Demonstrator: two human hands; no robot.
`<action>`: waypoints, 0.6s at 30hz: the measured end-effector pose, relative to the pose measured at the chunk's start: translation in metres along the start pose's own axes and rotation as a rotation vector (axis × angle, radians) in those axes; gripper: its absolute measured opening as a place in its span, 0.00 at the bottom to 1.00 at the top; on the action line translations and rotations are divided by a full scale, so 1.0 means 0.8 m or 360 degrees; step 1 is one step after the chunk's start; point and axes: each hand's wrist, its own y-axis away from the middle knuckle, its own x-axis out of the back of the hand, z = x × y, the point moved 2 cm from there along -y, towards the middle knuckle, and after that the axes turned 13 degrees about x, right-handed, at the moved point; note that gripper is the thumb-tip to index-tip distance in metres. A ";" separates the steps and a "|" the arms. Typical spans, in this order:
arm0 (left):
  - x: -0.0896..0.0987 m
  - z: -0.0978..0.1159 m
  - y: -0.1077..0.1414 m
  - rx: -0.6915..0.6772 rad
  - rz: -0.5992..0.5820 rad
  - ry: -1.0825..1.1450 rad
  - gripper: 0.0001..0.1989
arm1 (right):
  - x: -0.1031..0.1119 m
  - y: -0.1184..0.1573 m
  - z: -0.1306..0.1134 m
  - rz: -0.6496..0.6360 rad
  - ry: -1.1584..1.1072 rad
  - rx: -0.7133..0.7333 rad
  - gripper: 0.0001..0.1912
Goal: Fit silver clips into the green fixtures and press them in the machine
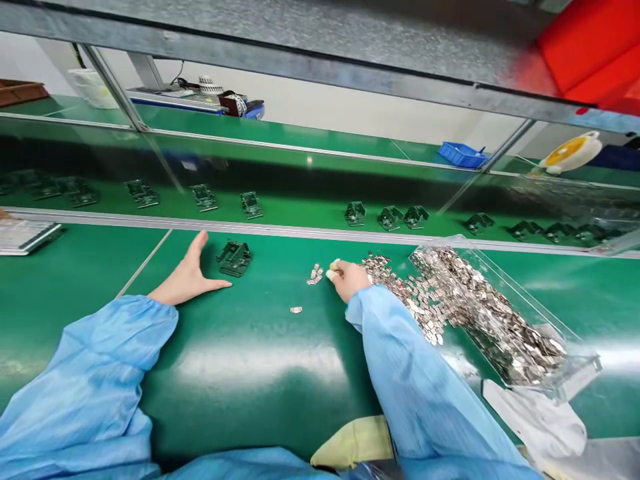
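My left hand (189, 272) is open, thumb and fingers spread wide, beside a small dark green circuit-board assembly (234, 259) on the green bench. A gap shows between the hand and the assembly. My right hand (350, 279) has light covers on its fingertips, which are pressed together low over the bench. Whatever they may pinch is hidden. Just left of those fingertips lies a small group of metal pieces (315, 274), and one single metal piece (296, 310) lies nearer to me. A loose heap of such pieces (395, 280) spreads behind and right of my right hand.
A clear plastic tray (537, 303) full of metal pieces lies tilted at right, beside a white cloth (543, 417). Beyond a metal rail (280, 231), several board assemblies (250, 205) stand in a row on a green strip. A shelf (320, 57) overhangs the bench.
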 end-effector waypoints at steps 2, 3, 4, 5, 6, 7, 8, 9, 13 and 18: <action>0.001 0.008 -0.017 -0.0096 -0.0126 -0.0017 0.63 | -0.012 -0.033 -0.002 0.0002 0.0014 -0.0058 0.06; 0.002 0.012 -0.024 -0.0126 -0.0187 -0.0011 0.63 | -0.017 -0.044 -0.002 -0.0005 0.0014 -0.0075 0.06; 0.002 0.015 -0.030 -0.0132 -0.0246 -0.0010 0.62 | -0.021 -0.052 -0.002 -0.0016 0.0010 -0.0089 0.06; 0.002 0.017 -0.035 -0.0119 -0.0296 -0.0011 0.60 | -0.026 -0.057 -0.001 -0.0031 0.0001 -0.0105 0.06; 0.001 0.019 -0.038 -0.0100 -0.0340 -0.0011 0.58 | -0.029 -0.059 0.001 -0.0049 -0.0014 -0.0124 0.06; 0.000 0.020 -0.040 -0.0084 -0.0377 -0.0006 0.56 | -0.032 -0.059 0.003 -0.0067 -0.0037 -0.0143 0.06; -0.001 0.021 -0.041 -0.0071 -0.0397 0.0000 0.53 | -0.034 -0.058 0.006 -0.0085 -0.0071 -0.0163 0.06; -0.003 0.022 -0.041 -0.0061 -0.0397 -0.0001 0.50 | -0.035 -0.056 0.010 -0.0102 -0.0117 -0.0183 0.07; -0.011 0.030 -0.032 0.0004 -0.0232 0.0021 0.37 | -0.035 -0.034 0.025 -0.0098 -0.0415 -0.0271 0.08; -0.042 0.068 0.003 0.0107 -0.0301 0.0772 0.34 | -0.004 0.029 0.027 0.0118 -0.0934 -0.0341 0.06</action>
